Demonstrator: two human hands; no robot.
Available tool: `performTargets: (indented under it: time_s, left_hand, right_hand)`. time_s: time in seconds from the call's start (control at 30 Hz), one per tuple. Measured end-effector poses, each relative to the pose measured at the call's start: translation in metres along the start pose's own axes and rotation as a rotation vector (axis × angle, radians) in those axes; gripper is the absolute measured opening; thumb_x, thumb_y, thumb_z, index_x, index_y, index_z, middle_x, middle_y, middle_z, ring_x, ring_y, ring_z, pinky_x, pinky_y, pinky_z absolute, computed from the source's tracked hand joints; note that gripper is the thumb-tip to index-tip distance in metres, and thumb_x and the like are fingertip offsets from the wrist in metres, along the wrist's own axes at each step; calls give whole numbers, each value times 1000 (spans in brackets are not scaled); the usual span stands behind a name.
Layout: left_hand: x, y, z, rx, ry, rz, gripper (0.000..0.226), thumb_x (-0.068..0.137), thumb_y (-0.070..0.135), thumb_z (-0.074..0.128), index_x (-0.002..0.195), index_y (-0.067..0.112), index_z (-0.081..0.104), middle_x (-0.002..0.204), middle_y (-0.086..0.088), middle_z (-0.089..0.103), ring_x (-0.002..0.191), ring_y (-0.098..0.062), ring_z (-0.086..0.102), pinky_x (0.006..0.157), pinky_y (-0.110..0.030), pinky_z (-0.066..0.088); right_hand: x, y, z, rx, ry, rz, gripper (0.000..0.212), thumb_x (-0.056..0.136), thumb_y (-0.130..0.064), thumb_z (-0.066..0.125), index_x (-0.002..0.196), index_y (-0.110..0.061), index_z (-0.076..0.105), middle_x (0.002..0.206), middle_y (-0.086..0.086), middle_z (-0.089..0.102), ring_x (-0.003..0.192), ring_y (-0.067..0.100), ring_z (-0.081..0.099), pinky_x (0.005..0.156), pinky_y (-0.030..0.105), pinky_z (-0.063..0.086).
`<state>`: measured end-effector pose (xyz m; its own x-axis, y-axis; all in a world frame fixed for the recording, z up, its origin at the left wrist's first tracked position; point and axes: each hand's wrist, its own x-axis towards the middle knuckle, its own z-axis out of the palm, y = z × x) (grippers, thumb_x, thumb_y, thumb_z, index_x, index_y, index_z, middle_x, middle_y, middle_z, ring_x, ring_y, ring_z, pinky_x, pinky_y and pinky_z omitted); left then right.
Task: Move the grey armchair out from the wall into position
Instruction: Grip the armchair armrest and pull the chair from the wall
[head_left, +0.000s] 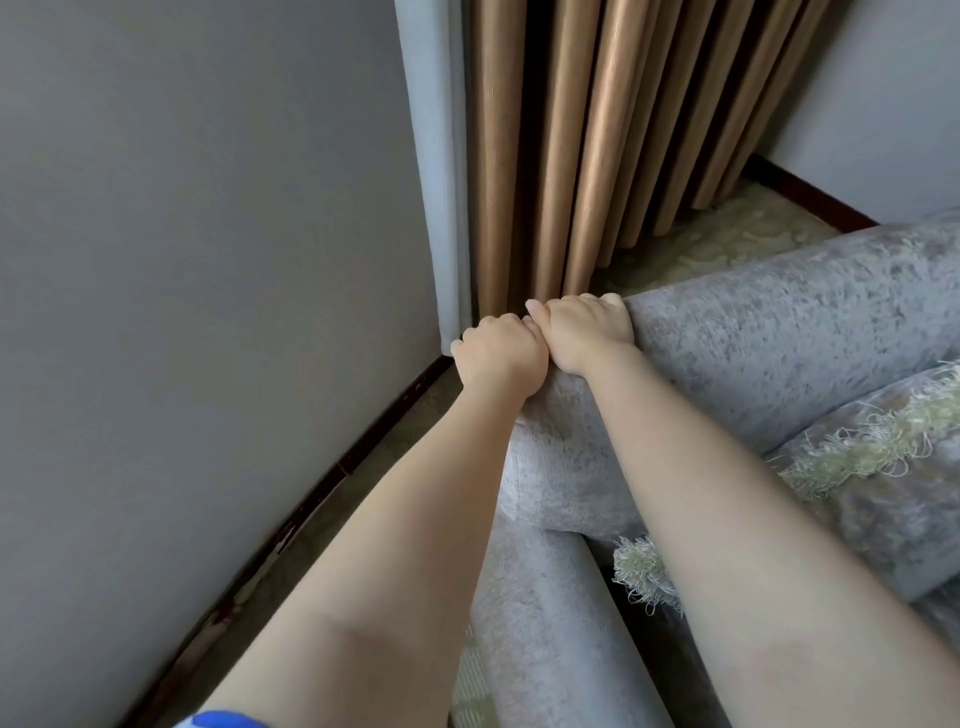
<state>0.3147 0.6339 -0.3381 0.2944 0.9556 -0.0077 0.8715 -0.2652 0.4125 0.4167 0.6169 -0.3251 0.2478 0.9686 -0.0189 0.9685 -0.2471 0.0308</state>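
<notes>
**Both hands clamped on the armchair's back corner**

The grey armchair (779, 332) sat in the corner of the room, near the grey wall (208, 260) on its left and the bronze pleated curtain (597, 145) behind it. A strip of pale patterned carpet (727, 234) showed between chair and curtain. The padded back roll ran lengthwise from the middle of the view out to the right edge. The rounded armrest ran from that same corner down toward the viewer, roughly along the dark skirting board (311, 493). The meeting corner of the two rolls pointed at the junction of wall and curtain.

The upholstery was a mottled, velvety grey. A matching cushion (883, 493) edged with pale green fringe lay on the seat.

The left hand (498, 358) and right hand (587, 327) sat side by side, touching, on that top corner. Both were knuckles up, with the fingers curled over the far side and gripping the fabric; the fingertips were hidden. Both bare forearms reached out nearly straight.
</notes>
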Motion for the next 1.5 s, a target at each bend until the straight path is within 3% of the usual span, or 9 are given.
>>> performTargets:
  time_s: [0.5,0.8,1.03,1.3,1.5]
  left_hand:
    - [-53,-34,-15,-20,-38,-60,48,97,34,21,104,8,61,109,-12,60,103,-32,53,89,-43,34]
    - [-40,-32,-3,-29,21,-55,49,95,39,21,96,10,60,102,-11,61,93,-33,55,81,-43,37]
    - [-44,-31,-5,-46,25,-82,49,95,38,23,93,9,63,100,-12,62,92,-32,55,78,-40,39]
    - [-59,-31,-11,18,16,-74,48,95,35,21,97,10,63,101,-11,62,96,-31,55,82,-41,30]
    - [-73,-34,-15,17,66,-65,48,95,35,21,92,10,62,98,-10,62,91,-30,53,77,-40,25]
  right_hand:
    - [-47,-43,-1,20,-17,-2,50,100,-44,20,105,-20,63,107,2,64,107,22,54,92,35,30]
    - [-38,-41,11,60,67,96,53,99,-47,23,99,-20,69,104,3,66,104,23,55,95,36,31]
    - [-40,-40,10,48,16,85,52,99,-45,22,99,-21,69,104,2,65,104,22,53,93,36,29]
    - [-54,-41,1,75,-24,50,52,100,-44,21,114,-17,63,120,5,60,117,25,48,98,36,28]
    - [-67,-45,-3,88,-12,38,51,101,-39,20,115,-15,62,122,6,59,117,25,48,99,37,27]
